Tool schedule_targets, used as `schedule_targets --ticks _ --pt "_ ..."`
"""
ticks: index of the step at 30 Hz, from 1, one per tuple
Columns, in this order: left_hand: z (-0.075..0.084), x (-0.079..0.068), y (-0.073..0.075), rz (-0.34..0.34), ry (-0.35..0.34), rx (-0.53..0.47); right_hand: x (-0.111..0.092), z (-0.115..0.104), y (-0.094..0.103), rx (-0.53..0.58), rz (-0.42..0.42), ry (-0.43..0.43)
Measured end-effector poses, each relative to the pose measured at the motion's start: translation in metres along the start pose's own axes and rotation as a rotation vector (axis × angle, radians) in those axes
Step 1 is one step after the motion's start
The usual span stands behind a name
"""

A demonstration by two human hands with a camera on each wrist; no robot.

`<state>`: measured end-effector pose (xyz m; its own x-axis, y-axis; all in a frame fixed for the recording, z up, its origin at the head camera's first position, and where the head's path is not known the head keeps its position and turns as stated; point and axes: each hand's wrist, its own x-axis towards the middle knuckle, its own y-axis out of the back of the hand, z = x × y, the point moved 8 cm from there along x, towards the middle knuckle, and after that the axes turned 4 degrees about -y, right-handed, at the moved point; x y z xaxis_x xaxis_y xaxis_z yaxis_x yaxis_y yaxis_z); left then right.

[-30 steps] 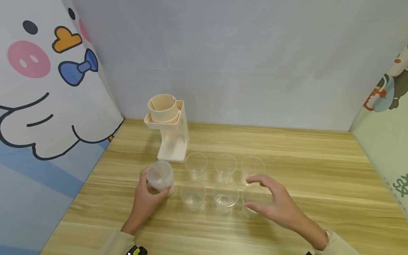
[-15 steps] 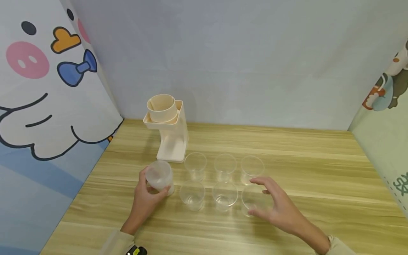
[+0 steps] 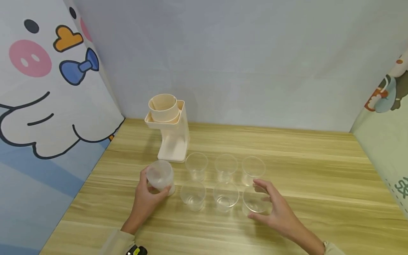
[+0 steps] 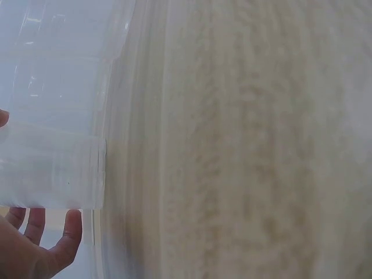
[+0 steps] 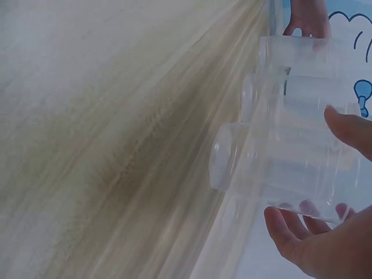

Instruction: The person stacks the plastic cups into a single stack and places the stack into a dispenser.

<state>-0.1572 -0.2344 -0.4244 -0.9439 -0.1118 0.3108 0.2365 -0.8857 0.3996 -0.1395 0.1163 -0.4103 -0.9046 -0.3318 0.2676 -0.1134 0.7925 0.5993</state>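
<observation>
In the head view, my left hand (image 3: 147, 200) grips a cloudy stack of plastic cups (image 3: 160, 175) at the left of the cup group. Thumb and fingers lie on opposite sides of these cups (image 4: 52, 168) in the left wrist view. My right hand (image 3: 280, 214) curves loosely around the front right clear plastic cup (image 3: 253, 203), its thumb on the near side and its fingers on the far side. From the right wrist, the thumb (image 5: 349, 128) appears a little off this cup's wall, with the fingertips close along the opposite side.
Two rows of three clear cups stand on the wood-grain table (image 3: 306, 170), including the back middle cup (image 3: 225, 168) and front left cup (image 3: 193, 196). Behind them is a beige stand (image 3: 173, 141) with a round open tube (image 3: 163, 108) on top. Printed cloth walls surround the table.
My right hand has shifted slightly right and come down around the front right cup, thumb and forefinger spreading wider. The left hand and the cups stay where they were.
</observation>
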Motion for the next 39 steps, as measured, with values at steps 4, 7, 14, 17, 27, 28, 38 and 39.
schedule_targets --ticks 4,7,14,17,27,28,38,39 --pt "-0.001 0.0 0.0 -0.004 0.005 -0.002 -0.003 0.006 -0.003 0.026 0.041 -0.024" --pt "-0.001 0.0 0.0 -0.005 0.009 -0.001 -0.006 0.011 -0.005 0.047 0.075 -0.059" --pt "0.0 0.0 0.0 -0.009 0.011 -0.011 -0.009 0.016 -0.008 0.059 0.113 -0.088" --pt "0.001 0.001 0.0 -0.008 0.005 -0.017 -0.01 0.017 -0.009 0.07 0.125 -0.096" --pt "0.0 0.001 -0.001 -0.007 0.011 -0.013 -0.012 0.019 -0.008 0.078 0.144 -0.115" --pt "0.0 0.0 -0.001 -0.006 0.013 -0.014 -0.012 0.019 -0.008 0.077 0.144 -0.117" --pt "0.0 0.0 -0.001 -0.006 0.012 -0.009 -0.011 0.01 -0.003 0.098 0.16 -0.065" --pt "0.0 0.0 -0.001 -0.006 0.012 -0.009 -0.01 0.009 -0.002 0.104 0.159 -0.062"
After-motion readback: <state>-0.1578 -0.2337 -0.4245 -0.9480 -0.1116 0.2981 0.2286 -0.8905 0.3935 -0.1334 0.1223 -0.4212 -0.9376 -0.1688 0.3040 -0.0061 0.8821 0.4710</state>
